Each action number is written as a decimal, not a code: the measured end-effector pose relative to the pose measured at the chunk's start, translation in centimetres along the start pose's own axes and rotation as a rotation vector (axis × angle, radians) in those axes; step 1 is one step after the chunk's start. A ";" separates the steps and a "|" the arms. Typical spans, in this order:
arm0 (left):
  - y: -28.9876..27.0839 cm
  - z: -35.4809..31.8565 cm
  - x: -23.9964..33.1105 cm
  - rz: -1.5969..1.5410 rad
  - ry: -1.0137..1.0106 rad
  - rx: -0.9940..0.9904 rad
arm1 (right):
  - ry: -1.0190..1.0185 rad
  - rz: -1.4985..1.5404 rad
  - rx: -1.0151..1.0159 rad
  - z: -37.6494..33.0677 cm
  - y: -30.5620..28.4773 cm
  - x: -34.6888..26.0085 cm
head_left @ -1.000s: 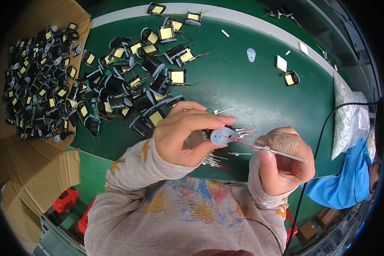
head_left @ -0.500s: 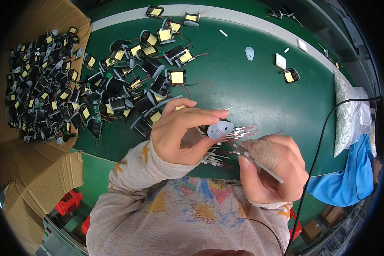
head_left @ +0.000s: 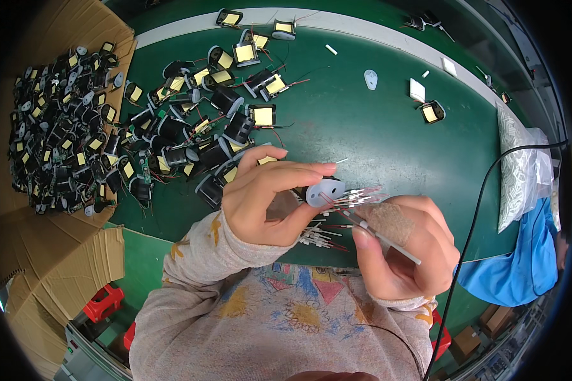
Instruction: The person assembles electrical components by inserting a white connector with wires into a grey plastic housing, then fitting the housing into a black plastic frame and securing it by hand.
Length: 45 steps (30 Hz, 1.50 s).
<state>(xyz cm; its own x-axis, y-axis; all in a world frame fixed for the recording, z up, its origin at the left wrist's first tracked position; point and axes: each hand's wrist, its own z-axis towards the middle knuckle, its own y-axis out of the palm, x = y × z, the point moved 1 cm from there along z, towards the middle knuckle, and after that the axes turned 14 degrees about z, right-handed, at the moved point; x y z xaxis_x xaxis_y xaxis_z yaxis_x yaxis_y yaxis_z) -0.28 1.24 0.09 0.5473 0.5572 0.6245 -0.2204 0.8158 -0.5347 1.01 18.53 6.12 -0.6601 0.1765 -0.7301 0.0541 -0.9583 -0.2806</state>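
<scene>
My left hand (head_left: 254, 197) is closed on a small black assembly with a pale grey oval end cap (head_left: 326, 192), held between thumb and fingers. The cap has small holes and faces my right hand. My right hand (head_left: 419, 247) pinches a thin grey stick (head_left: 397, 246), its tip close to thin reddish wires by the cap. Tape or a bandage (head_left: 393, 222) wraps a finger of that hand. Beneath and between both hands lies a bunch of thin wires with white sleeves (head_left: 318, 237); the hands partly cover it.
Many similar black assemblies with yellow pads (head_left: 225, 100) are heaped left of the hands, spilling from a cardboard box (head_left: 117, 28). On the right lie a bag of small white tubes (head_left: 515, 165), a black cable (head_left: 480, 209) and blue cloth (head_left: 515, 273). A loose grey cap (head_left: 370, 79) lies farther back.
Both hands have shifted very slightly left, with the assembly and the stick still held. The grip looks the same, and the heap has not moved.
</scene>
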 end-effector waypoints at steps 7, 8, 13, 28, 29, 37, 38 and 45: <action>0.0 0.0 0.0 0.020 0.008 -0.001 | -0.020 -0.002 -0.005 0.0 -0.1 0.7; 0.0 0.1 0.0 0.029 0.013 0.000 | -0.020 -0.002 -0.003 0.1 -0.1 0.7; 0.0 0.2 -0.1 0.042 0.025 -0.003 | -0.078 0.016 -0.028 0.4 -0.2 1.2; 0.1 0.3 -0.1 0.047 0.060 -0.020 | -0.052 0.107 -0.049 0.1 -0.7 2.0; 0.1 0.3 -0.1 0.052 0.061 -0.023 | -0.052 0.106 -0.046 0.1 -0.7 2.0; 0.2 0.3 0.0 0.050 0.058 -0.011 | 0.080 0.187 0.066 0.1 -0.6 2.0; 0.1 0.3 0.0 0.047 0.058 -0.008 | 0.080 0.187 0.067 0.0 -0.6 1.9; 0.1 0.3 0.2 0.040 0.044 0.008 | 0.137 0.209 0.076 -0.3 -0.6 1.9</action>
<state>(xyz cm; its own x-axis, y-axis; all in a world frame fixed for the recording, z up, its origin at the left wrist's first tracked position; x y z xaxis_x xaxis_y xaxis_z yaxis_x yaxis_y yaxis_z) -0.38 1.52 0.31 0.5729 0.5819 0.5772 -0.2491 0.7946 -0.5537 -0.09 19.57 4.70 -0.5329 -0.0028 -0.8462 0.1185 -0.9904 -0.0713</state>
